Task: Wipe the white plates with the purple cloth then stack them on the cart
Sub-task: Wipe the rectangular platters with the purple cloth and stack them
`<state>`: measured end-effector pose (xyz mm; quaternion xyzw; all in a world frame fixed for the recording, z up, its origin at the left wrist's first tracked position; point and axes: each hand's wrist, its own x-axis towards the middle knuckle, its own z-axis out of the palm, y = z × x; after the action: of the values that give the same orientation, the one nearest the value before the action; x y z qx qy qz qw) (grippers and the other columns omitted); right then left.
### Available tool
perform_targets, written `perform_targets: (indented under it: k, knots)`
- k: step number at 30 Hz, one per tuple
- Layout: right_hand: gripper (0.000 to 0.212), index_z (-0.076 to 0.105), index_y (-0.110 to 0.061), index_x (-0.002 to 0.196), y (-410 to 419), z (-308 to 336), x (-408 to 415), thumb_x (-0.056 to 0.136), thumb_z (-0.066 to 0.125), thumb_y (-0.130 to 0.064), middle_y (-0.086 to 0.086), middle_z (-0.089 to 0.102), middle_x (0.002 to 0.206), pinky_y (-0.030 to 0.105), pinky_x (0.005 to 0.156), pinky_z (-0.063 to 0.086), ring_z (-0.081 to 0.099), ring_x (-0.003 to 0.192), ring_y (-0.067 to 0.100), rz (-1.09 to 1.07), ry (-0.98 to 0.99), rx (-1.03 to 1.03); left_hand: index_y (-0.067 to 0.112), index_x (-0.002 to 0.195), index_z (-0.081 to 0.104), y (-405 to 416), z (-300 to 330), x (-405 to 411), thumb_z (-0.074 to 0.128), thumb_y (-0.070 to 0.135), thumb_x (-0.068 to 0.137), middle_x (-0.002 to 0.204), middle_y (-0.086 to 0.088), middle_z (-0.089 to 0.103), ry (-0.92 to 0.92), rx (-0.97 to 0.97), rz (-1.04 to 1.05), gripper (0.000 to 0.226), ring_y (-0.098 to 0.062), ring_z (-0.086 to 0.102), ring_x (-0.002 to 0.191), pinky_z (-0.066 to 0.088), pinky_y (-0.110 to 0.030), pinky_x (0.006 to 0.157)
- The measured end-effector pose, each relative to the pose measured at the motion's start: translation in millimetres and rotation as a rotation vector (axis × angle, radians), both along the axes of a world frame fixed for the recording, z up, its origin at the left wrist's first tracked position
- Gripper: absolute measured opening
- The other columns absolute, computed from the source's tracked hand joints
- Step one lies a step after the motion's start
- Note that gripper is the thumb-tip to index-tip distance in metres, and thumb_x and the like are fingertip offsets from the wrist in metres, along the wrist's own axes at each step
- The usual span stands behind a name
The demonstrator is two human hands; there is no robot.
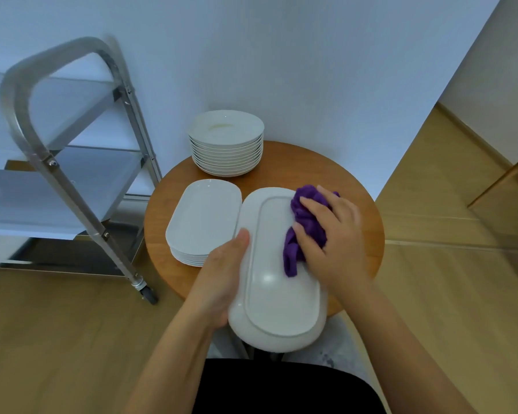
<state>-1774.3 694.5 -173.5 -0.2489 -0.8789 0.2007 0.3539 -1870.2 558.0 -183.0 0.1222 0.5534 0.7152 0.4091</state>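
Round plate stack (226, 143) behind held plate (277, 264); cart (72, 162) left.

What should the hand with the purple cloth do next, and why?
Probably slide the purple cloth down toward the near end of the oblong plate. The right hand presses it on the far part only, while the left hand grips the plate's edge.
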Motion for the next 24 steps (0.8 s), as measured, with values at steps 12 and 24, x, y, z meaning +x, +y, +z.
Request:
perform_targets:
  k: [12,24]
  knots:
    - [0.044,0.056,-0.028,0.128,-56,-9,-7,0.086,0.045,-0.037,-0.004,0.052,0.137,0.041,0.101,0.030,0.039,0.127,0.017,0.096,-0.029,0.037,0.030,0.091,0.066,9,12,-11,0.040,0.043,0.096,0.079,0.010,0.074,0.176,-0.008,0.085,0.030,-0.007,0.070,0.075,0.054,-0.019,0.058]
    - [0.035,0.069,-0.010,0.108,-33,-33,17,0.079,0.057,-0.023,0.007,0.065,0.111,0.031,0.087,0.043,0.056,0.103,0.025,0.030,0.084,-0.015,0.032,0.100,0.061,-1,17,-28,0.045,0.049,0.091,0.085,0.005,0.074,0.066,-0.044,0.194,0.025,-0.018,0.071,0.078,0.056,-0.033,0.063]
